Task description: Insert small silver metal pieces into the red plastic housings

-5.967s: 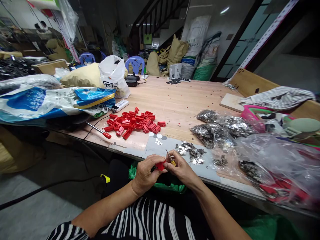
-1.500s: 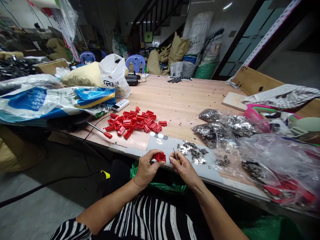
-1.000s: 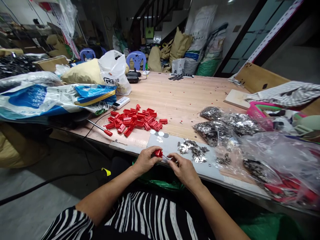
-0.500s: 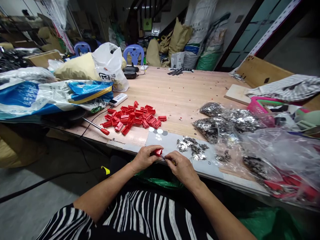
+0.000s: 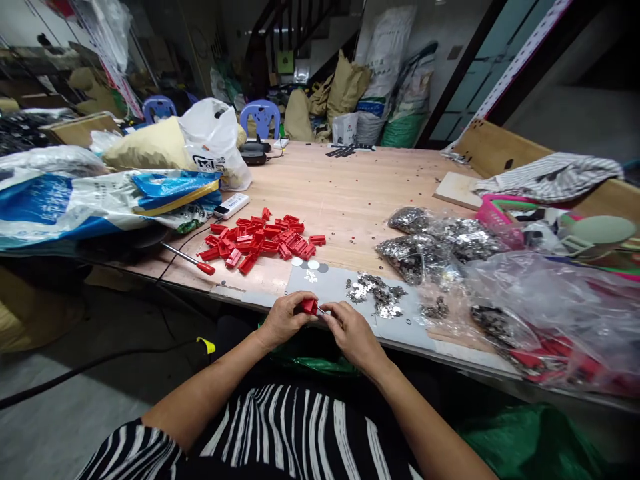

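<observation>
Left hand grip holds part; right hand grip holds tool at part's 3 o'clock. Part appears unfinished; completion of 11 o'clock pile indeterminate.

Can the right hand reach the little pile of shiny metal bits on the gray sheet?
Probably yes: the right hand is close to the metal bits, nothing standing between, though it holds a thin tool.

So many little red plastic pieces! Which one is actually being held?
The red piece pinched in the left hand, with the thin tool in the right hand meeting it; the pile of others lies loose on the table, untouched.
</observation>
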Demonstrator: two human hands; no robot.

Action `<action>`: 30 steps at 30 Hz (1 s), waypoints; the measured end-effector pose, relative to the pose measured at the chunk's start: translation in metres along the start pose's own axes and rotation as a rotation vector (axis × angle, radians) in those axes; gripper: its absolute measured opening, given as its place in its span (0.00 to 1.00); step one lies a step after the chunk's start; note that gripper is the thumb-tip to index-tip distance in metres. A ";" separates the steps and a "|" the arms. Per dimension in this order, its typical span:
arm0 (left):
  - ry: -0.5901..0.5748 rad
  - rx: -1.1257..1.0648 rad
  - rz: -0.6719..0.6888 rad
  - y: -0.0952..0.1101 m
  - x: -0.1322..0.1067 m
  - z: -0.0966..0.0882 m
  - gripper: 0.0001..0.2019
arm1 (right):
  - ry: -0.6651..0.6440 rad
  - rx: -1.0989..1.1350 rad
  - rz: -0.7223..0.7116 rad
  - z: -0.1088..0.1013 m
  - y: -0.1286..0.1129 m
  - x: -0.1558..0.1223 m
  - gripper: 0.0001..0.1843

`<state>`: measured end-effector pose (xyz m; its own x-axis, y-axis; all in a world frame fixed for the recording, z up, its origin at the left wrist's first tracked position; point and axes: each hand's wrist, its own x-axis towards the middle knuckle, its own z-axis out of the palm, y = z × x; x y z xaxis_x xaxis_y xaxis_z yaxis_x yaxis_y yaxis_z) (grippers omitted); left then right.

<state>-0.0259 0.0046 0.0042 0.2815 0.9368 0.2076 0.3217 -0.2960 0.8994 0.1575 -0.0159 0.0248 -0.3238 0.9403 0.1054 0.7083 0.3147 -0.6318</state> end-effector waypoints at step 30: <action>0.126 -1.475 -0.722 0.045 -0.021 0.006 0.06 | -0.132 0.205 -0.122 -0.028 -0.021 -0.009 0.21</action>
<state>-0.0124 -0.0297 0.0379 0.3700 0.8239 -0.4293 -0.7601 0.5341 0.3701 0.1628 -0.0274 0.0589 -0.4874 0.8677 0.0973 0.5220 0.3789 -0.7642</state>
